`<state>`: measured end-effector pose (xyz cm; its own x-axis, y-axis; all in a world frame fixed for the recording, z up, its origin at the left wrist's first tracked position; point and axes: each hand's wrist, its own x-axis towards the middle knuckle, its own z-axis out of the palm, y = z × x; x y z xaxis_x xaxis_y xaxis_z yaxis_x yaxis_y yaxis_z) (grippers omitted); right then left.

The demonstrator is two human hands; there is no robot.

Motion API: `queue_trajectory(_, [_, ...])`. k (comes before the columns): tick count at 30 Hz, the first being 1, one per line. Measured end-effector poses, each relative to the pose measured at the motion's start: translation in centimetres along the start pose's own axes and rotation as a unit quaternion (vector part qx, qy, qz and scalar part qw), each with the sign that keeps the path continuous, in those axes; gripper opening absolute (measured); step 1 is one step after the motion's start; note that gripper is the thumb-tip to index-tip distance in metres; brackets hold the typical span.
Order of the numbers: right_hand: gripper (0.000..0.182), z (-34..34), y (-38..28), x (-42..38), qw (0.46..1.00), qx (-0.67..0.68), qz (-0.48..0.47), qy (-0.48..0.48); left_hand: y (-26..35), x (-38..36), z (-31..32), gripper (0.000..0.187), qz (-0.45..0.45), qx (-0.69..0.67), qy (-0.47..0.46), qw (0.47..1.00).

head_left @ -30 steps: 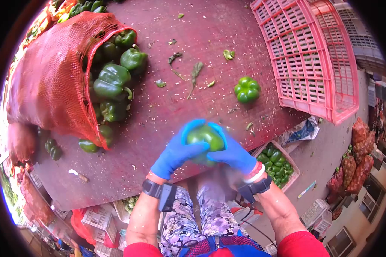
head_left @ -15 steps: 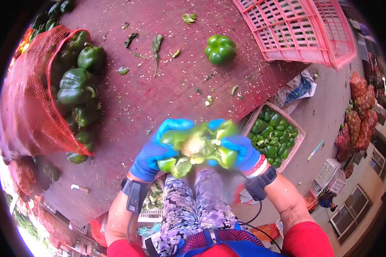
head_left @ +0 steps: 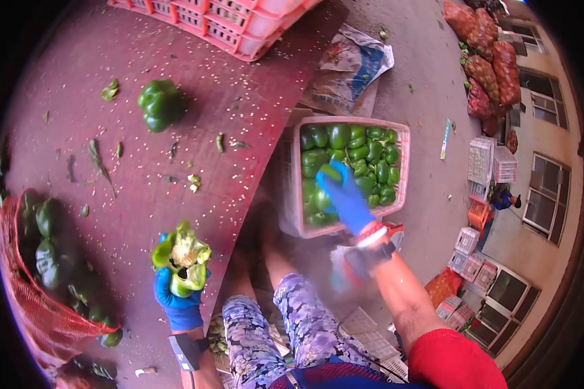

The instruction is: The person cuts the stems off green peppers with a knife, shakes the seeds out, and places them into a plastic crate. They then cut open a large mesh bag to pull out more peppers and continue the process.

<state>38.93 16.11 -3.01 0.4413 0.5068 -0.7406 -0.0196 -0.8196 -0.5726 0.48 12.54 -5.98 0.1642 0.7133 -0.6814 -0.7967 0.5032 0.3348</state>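
Observation:
My left hand [head_left: 175,299], in a blue glove, is closed round a torn-open green bell pepper [head_left: 189,249] above the red table. The pale seed core shows inside the pepper. My right hand [head_left: 346,194], also gloved in blue, reaches over a pink crate [head_left: 403,188] filled with green bell peppers [head_left: 372,152]. At its fingertips is a piece of green bell pepper [head_left: 331,172], partly covered by the fingers. A whole green bell pepper [head_left: 161,105] rests on the table, away from both hands.
A red mesh sack [head_left: 29,308] of green peppers lies at the table's left. Another pink crate [head_left: 220,23] stands at the far edge. Seeds and scraps of leaf dot the red table [head_left: 136,168]. A crumpled printed sack [head_left: 350,68] lies beyond the filled crate.
Both hands were together on the pepper. Now they are apart: the left keeps the cored pepper, while the right has moved right over the crate with a piece. The view has turned right.

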Motion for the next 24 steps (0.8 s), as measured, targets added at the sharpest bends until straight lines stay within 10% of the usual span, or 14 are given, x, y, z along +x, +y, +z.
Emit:
queue_trajectory(6, [0.081, 3.5, 9.4, 16.5, 0.881, -0.319, -0.281, 0.205, -4.8, -0.2, 4.8, 0.076, -0.041, 0.170, -0.059, 0.983])
queue_trajectory(11, [0.078, 6.1, 8.4, 16.7, 0.841, -0.392, -0.244, 0.283, -9.2, 0.7, 4.3, 0.076, -0.140, 0.165, -0.084, 0.973])
queue_trajectory(18, [0.087, 0.0, 7.0, 12.9, 0.859, -0.412, -0.265, 0.148, -10.7, 1.9, 6.5, 0.075, -0.252, 0.025, -0.044, 0.967])
queue_trajectory(20, [0.087, -1.3, 3.5, 6.5, 0.875, -0.273, -0.398, 0.023, -10.2, 2.3, 7.6, 0.067, -0.275, -0.044, -0.055, 0.959])
queue_trajectory(22, [0.085, -1.8, 0.4, 0.5, 0.920, -0.157, -0.223, -0.281, -10.7, 2.7, 5.6, 0.066, -0.290, -0.001, -0.010, 0.957])
queue_trajectory(24, [0.081, -0.7, 2.8, -1.9, 0.916, -0.153, -0.241, -0.283, -10.6, 2.9, 6.6, 0.067, -0.261, 0.088, -0.032, 0.961])
